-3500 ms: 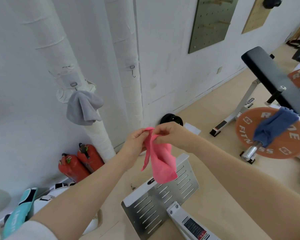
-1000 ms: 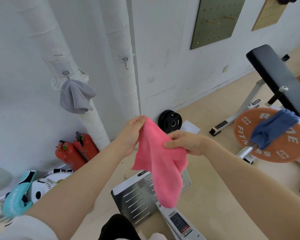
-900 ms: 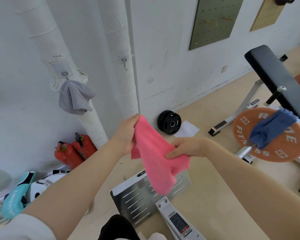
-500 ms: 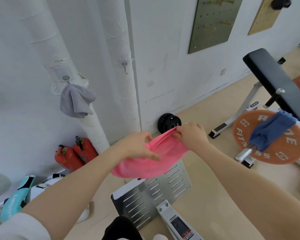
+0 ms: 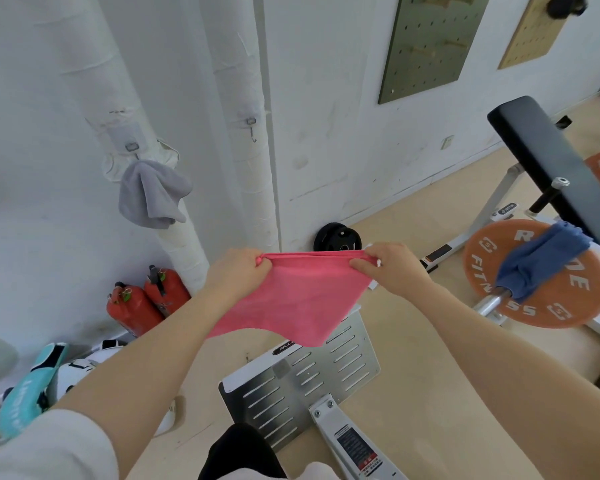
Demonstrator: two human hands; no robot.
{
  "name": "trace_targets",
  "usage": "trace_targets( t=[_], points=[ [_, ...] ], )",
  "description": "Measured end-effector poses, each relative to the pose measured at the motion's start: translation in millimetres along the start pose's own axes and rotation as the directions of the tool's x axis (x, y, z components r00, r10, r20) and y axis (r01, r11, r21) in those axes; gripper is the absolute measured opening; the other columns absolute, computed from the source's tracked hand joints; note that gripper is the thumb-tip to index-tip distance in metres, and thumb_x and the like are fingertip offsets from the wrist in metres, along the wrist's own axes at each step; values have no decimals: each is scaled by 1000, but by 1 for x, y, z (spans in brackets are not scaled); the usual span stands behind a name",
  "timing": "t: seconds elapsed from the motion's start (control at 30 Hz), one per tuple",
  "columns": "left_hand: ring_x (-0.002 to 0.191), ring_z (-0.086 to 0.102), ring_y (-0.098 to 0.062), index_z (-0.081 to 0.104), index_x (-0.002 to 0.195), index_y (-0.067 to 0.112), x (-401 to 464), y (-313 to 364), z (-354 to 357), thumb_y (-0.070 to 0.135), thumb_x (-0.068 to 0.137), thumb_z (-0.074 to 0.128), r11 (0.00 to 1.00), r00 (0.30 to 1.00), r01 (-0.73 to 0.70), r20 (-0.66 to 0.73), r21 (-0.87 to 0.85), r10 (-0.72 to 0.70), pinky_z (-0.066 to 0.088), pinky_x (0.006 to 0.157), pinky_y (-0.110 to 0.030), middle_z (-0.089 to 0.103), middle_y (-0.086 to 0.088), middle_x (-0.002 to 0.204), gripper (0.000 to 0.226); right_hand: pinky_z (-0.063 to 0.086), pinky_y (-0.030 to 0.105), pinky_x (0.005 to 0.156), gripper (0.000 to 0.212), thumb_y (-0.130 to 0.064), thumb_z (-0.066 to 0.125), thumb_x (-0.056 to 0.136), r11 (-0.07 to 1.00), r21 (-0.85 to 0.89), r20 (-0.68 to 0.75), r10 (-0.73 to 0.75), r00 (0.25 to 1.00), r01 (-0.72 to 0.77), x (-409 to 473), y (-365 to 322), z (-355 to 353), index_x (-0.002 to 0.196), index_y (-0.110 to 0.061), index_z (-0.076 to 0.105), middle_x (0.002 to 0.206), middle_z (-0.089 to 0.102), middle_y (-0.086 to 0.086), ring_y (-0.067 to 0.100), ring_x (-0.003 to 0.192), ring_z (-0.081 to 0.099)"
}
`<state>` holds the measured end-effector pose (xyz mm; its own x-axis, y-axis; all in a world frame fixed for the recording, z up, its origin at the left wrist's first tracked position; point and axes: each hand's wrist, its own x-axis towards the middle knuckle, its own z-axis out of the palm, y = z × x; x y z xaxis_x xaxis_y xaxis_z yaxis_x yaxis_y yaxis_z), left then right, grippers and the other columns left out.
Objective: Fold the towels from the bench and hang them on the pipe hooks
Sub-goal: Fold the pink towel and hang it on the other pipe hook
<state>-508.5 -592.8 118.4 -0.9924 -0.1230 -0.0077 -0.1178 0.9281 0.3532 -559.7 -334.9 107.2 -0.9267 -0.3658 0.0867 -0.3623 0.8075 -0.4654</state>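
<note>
Pinching the two ends of the doubled top edge of the pink square terry towel (image 5: 291, 299), left hand (image 5: 238, 271) at the left end, right hand (image 5: 390, 268) at the right end, thumbs and fingertips pressed together on the cloth. Holding that edge taut and level in mid-air, above the slotted steel footplate (image 5: 302, 379) and in front of the wrapped white pipes. Differing from half a second ago, when sagging in a loose curve between hands closer together; now pulled straight with two layers showing along the top, so probably finishing the first fold rather than starting it. Still needing, by that reading, another fold and then a trip to the empty metal hook (image 5: 252, 128) on the right white pipe (image 5: 246, 116). Already hanging from the hook on the left pipe: a crumpled grey towel (image 5: 151, 194). Waiting on the barbell end by the orange weight plate (image 5: 537, 275): a blue towel (image 5: 541, 261), draped beside the black padded bench (image 5: 555, 168). Hiding behind the left forearm: the pink towel's lower left corner. Not showing clearly: whether the lower edges are lining up, and how many fingers sit behind the cloth.
</note>
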Motion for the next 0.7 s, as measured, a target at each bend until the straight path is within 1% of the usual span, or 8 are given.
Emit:
trace_targets(
  t=[0.07,0.13,0.2,0.27,0.43,0.5,0.57,0.7],
  points=[
    [61,42,-26,32,53,13,0,-2,1,21,91,43,997,995,28,101,-72,-21,28,53,-32,40,-4,53,40,26,31,55,40,-25,65,83,930,347,6,129,992,-123,-1,-8,-1,66,6,46,60,39,7,18,58,36],
    [50,36,-18,31,49,19,-4,-8,0,21,90,49,974,962,82,271,-213,-22,27,52,-31,36,3,45,44,26,27,52,31,-11,64,83,688,696,94,193,977,-203,-1,-11,-5,62,0,45,56,35,1,12,53,34],
    [45,30,-11,30,47,22,-10,-13,-2,22,88,54,929,913,148,408,-340,4,25,53,-29,31,9,42,47,29,21,49,35,-5,59,86,443,852,227,166,960,-279,0,-6,-11,57,-15,41,53,38,-5,8,50,37],
    [50,34,-10,38,50,23,-14,-16,-5,19,88,55,840,904,230,428,-491,4,28,55,-27,37,5,49,42,30,20,47,38,-4,55,87,306,893,306,124,944,-329,-2,-2,-16,57,-21,40,55,42,-6,8,51,40],
    [47,58,-10,60,74,12,-16,-13,-10,19,78,61,335,841,504,540,-796,18,48,51,-19,63,1,55,8,39,21,51,24,-7,52,88,98,939,302,226,926,-330,-1,-11,-9,68,-20,48,62,51,-5,9,57,47],
    [52,61,-10,67,77,13,-15,-17,-7,27,63,68,214,832,526,550,-823,68,51,54,-18,67,1,61,19,50,21,60,17,-7,52,88,20,948,303,232,924,-317,1,-13,-9,88,-21,60,78,61,-2,9,67,57],
    [52,62,-9,72,66,18,-12,-20,-5,31,76,64,109,865,494,501,-862,38,51,54,-17,66,2,58,19,54,21,68,24,-9,51,90,15,954,289,238,927,-301,4,-9,-11,105,-22,64,88,66,-1,10,77,61],
    [53,65,-11,66,79,16,-2,-31,-5,52,89,47,-76,882,435,441,-897,-165,54,58,-24,69,0,61,42,53,19,58,20,-11,48,93,-27,973,226,342,912,-231,10,-13,-12,99,-23,63,70,63,-6,4,59,61]
  ],
)
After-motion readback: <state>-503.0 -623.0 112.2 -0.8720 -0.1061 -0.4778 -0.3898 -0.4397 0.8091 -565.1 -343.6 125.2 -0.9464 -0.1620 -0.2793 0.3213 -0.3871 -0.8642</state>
